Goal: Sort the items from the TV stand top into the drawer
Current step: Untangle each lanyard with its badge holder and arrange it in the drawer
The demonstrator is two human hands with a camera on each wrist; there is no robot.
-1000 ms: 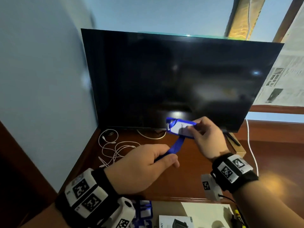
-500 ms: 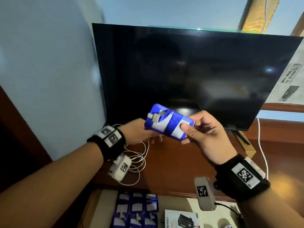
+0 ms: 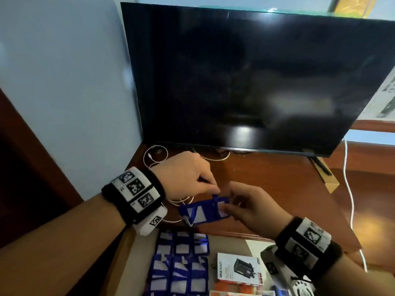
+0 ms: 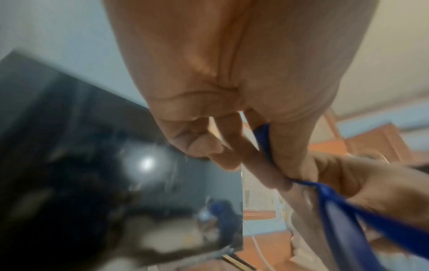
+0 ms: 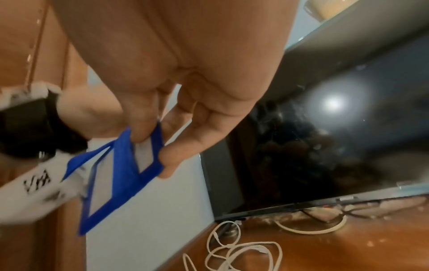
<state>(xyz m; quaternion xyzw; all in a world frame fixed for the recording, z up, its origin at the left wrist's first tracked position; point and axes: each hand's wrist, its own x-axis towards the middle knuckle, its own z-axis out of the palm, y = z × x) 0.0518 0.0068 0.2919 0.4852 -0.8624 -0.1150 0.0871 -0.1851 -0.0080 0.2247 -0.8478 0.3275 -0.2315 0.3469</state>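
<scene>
A blue badge holder (image 3: 205, 212) with a white insert and a blue strap wound round it hangs just above the TV stand's front edge (image 3: 252, 232). My right hand (image 3: 245, 207) pinches its right end, the thumb on the white window (image 5: 144, 152). My left hand (image 3: 192, 178) pinches the blue strap (image 4: 325, 194) at the holder's top. Below, the open drawer (image 3: 132, 263) holds several like blue badge holders (image 3: 181, 265) in rows.
A black TV (image 3: 256, 77) stands at the back of the wooden stand top. A tangled white cable (image 5: 236, 249) lies at the stand's left, and another white cable (image 3: 350, 206) runs down the right. A boxed adapter (image 3: 238, 269) and other small things lie in the drawer.
Both hands have brought the badge holder down from in front of the TV to just above the stand's front edge. The strap now lies wound round the holder. More of the drawer shows.
</scene>
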